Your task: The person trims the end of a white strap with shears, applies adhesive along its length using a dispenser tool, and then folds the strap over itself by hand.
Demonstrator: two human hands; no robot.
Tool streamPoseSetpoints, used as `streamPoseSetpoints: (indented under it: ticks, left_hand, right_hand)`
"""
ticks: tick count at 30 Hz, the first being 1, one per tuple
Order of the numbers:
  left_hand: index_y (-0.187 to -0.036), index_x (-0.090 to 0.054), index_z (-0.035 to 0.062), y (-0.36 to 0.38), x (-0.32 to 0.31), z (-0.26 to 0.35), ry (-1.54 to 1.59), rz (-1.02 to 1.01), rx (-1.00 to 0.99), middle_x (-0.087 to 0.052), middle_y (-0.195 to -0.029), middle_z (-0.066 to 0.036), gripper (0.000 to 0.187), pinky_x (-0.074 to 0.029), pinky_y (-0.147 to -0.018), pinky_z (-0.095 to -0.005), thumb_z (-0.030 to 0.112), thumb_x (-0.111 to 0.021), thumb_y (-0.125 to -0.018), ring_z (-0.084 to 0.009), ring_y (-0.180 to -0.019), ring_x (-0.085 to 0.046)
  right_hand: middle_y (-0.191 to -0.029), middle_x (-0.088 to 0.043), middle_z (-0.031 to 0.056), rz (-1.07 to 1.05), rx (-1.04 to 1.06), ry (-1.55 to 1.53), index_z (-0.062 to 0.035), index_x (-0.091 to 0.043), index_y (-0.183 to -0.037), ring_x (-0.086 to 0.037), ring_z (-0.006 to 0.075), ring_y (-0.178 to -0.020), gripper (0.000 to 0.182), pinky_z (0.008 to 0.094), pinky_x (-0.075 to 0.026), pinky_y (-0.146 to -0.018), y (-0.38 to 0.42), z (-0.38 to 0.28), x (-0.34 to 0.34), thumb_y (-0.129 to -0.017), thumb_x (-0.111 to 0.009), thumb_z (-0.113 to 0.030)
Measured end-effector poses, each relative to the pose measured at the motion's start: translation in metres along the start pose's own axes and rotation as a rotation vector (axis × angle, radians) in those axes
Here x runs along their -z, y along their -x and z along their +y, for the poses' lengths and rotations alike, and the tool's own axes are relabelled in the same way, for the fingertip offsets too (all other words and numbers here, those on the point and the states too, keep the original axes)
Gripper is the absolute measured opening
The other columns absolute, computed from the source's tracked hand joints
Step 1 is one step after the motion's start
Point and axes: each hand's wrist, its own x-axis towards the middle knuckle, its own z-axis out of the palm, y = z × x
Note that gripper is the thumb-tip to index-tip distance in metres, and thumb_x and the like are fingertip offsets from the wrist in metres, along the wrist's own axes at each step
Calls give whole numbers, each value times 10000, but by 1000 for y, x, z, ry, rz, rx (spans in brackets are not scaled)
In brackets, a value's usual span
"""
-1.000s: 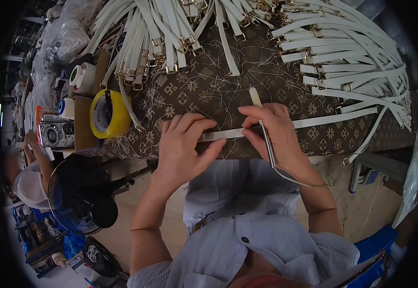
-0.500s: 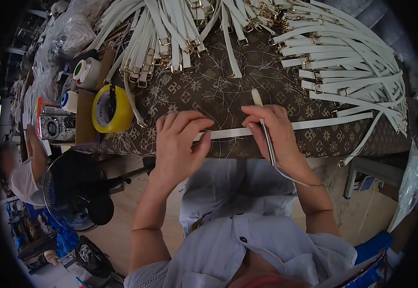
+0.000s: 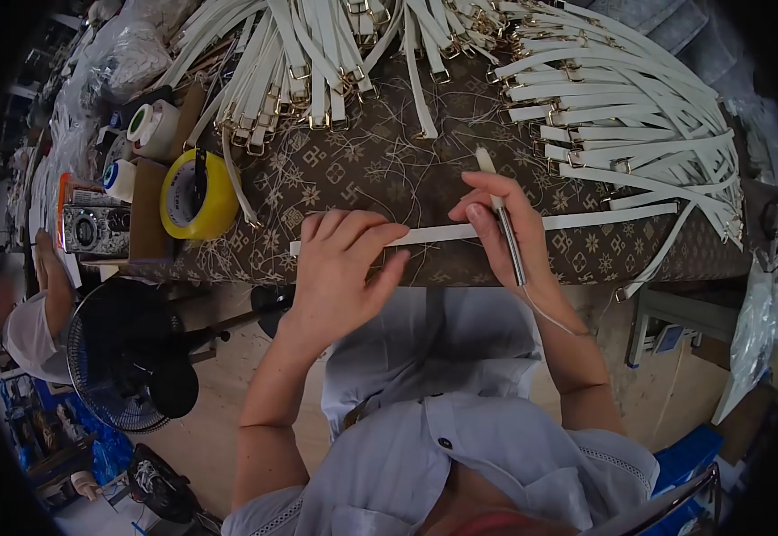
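A white strap (image 3: 585,220) lies across the near part of the patterned cloth, its left end sticking out past my left hand. My left hand (image 3: 344,255) rests over the strap with bent fingers, index fingertip on it and thumb a little apart, holding it against the cloth. In my right hand (image 3: 514,228), above the strap, is a pen-shaped tool (image 3: 508,239) with a pale tip pointing away and a metal shaft; a thin cord runs from its near end along my wrist. Loose pale threads lie around the strap.
Many white straps with gold buckles are piled at the back (image 3: 317,62) and right (image 3: 621,125). Yellow tape (image 3: 201,195), a carton (image 3: 149,210) and white spools stand at left. Below are a black fan (image 3: 130,353) and, farther left, another person (image 3: 45,313).
The view has shifted slightly. My right hand has moved right, with the tool. The strap's left end now shows beyond my left hand, which has slid a little right.
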Motion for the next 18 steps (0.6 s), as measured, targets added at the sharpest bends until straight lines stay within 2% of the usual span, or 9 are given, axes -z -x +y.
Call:
streamPoseSetpoints:
  ticks: [4, 6, 8, 10, 11, 13, 15, 17, 18]
  left_hand:
    - [-1109, -608, 84, 9, -13, 25, -142, 2, -48, -591, -1153, -58, 481, -349, -970, -431, 302, -755, -707, -244, -1082, -532]
    - [-1032, -657, 75, 21, -25, 31, -149, 1, -39, -594, -1184, -69, 400, -343, -1002, -466, 294, -763, -714, -254, -1112, -535]
    - [-978, -674, 73, 39, -30, 33, 63, -152, -355, -644, -1051, -76, 341, -438, -903, -442, 280, -766, -723, -260, -1007, -595]
    - [-904, -688, 75, 55, -17, 40, 626, -721, -366, -669, -901, -80, 242, -503, -757, -407, 232, -762, -734, -278, -857, -641]
    - [-904, -688, 75, 55, -12, 39, 627, -717, -365, -669, -901, -80, 242, -503, -757, -407, 232, -762, -734, -278, -857, -641]
    - [-841, -686, 77, 53, 1, 36, 842, -438, -233, -650, -767, -74, 174, -508, -644, -380, 182, -762, -725, -305, -703, -632]
    - [-922, -687, 98, 32, 8, 21, 435, -23, -93, -638, -877, -61, 210, -494, -705, -376, 192, -742, -742, -274, -810, -617]
    - [-969, -674, 82, 13, 7, 12, 24, 142, 74, -619, -965, -57, 266, -449, -843, -400, 190, -746, -737, -268, -942, -579]
    - [-969, -674, 82, 7, 3, 8, 26, 149, 77, -619, -965, -57, 266, -449, -843, -400, 190, -746, -737, -268, -942, -579]
  right_hand:
    - [-877, -652, 65, -1, -42, -65, -29, -487, -1236, -612, 113, -848, 284, 250, -466, -790, -2, -3, -1, -973, -521, -132]
    - [-851, -653, 61, 34, 2, -48, -44, -507, -1229, -602, 103, -784, 277, 238, -464, -719, -1, 5, -5, -960, -534, -107]
    - [-826, -655, 57, 72, 50, -35, -58, -527, -1221, -592, 92, -721, 275, 226, -461, -649, -2, 6, -5, -948, -546, -81]
    - [-828, -656, 59, 42, 23, -32, -57, -522, -1222, -596, 92, -728, 276, 228, -464, -652, -2, 2, -4, -948, -545, -79]
    - [-828, -656, 59, 37, 25, -30, -57, -522, -1222, -596, 92, -728, 276, 228, -464, -652, -3, 1, -3, -948, -545, -79]
    - [-830, -658, 60, 55, -2, -62, -56, -516, -1224, -606, 94, -742, 279, 234, -473, -673, -2, -2, -4, -947, -546, -75]
    - [-832, -658, 59, 61, -4, -62, -53, -514, -1224, -611, 96, -754, 279, 235, -475, -687, -1, -1, -4, -948, -545, -74]
    - [-833, -659, 59, 66, -3, -57, -50, -511, -1224, -616, 98, -767, 279, 235, -476, -701, -2, -1, -5, -948, -544, -74]
    - [-834, -659, 60, 68, -1, -68, -46, -508, -1225, -618, 99, -777, 280, 234, -476, -715, -2, -2, -4, -949, -544, -73]
